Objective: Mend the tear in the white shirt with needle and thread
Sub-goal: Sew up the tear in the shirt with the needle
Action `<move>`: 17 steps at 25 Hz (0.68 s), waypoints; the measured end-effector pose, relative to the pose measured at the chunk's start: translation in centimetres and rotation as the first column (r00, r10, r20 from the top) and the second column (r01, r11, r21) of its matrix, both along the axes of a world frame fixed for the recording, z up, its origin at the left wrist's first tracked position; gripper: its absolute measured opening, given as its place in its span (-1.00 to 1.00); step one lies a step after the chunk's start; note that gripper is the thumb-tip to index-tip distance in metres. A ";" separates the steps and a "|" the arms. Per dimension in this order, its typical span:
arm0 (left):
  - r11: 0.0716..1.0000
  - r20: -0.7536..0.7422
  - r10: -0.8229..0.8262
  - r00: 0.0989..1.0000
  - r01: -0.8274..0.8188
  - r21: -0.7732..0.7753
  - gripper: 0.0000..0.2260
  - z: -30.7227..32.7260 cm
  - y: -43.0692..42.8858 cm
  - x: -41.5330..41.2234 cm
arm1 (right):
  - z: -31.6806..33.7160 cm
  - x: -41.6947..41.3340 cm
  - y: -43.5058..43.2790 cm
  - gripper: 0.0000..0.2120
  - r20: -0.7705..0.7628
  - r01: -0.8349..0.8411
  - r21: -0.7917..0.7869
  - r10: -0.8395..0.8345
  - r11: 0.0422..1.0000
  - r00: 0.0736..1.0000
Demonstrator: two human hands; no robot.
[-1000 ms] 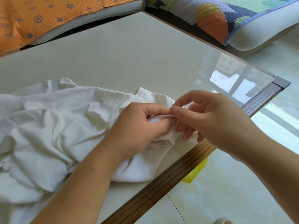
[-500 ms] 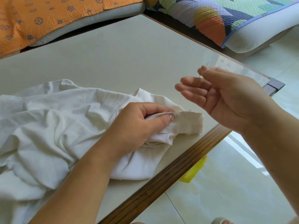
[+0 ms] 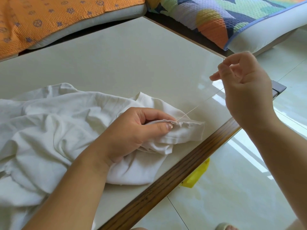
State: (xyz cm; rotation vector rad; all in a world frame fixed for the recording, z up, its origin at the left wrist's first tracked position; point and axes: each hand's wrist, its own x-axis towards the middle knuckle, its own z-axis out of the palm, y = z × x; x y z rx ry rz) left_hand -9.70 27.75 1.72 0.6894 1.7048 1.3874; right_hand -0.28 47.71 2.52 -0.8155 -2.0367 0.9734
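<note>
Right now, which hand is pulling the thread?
The right hand, held high and pinching the needle: the thread runs tight from the shirt to it. The left hand is lower, gripping the shirt's edge.

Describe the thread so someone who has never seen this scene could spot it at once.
On the pale table lies a crumpled white shirt. From the edge the left hand pinches, the thread runs taut to the raised right hand: hair-thin and straight, unlike the rumpled cloth.
</note>
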 end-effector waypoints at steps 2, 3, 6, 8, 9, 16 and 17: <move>1.000 0.018 -0.008 1.000 0.008 0.011 -0.90 0.1 -0.1 0.0 | -0.3 0.0 0.2 -0.96 0.041 0.005 0.039 -0.007 0.999 0.999; 1.000 0.025 -0.012 1.000 0.011 0.017 -0.89 0.1 -0.1 0.0 | -0.4 0.0 0.2 -0.96 0.069 0.003 0.062 -0.007 0.998 0.998; 0.999 0.030 -0.046 0.998 0.045 0.020 -0.90 0.2 -0.3 -0.3 | -0.6 0.1 0.3 -0.94 0.115 -0.001 0.113 -0.012 0.994 0.993; 0.998 0.051 -0.063 0.997 0.062 0.022 -0.91 0.1 -0.5 -0.6 | -0.8 0.1 0.3 -0.91 0.142 -0.013 0.137 -0.007 0.990 0.990; 0.997 0.065 -0.069 0.995 0.067 0.035 -0.90 0.2 -0.7 -0.7 | -0.9 0.0 0.3 -0.88 0.164 -0.023 0.147 -0.001 0.989 0.987; 0.998 0.057 -0.056 0.997 0.053 0.047 -0.90 0.1 -0.6 -0.7 | -0.6 0.0 0.2 -0.93 0.228 -0.060 0.067 0.043 0.996 0.973; 0.998 0.040 -0.036 0.999 0.034 0.043 -0.91 0.1 -0.5 -0.5 | -0.1 0.0 -0.3 -0.94 0.185 -0.092 0.014 0.087 0.996 0.979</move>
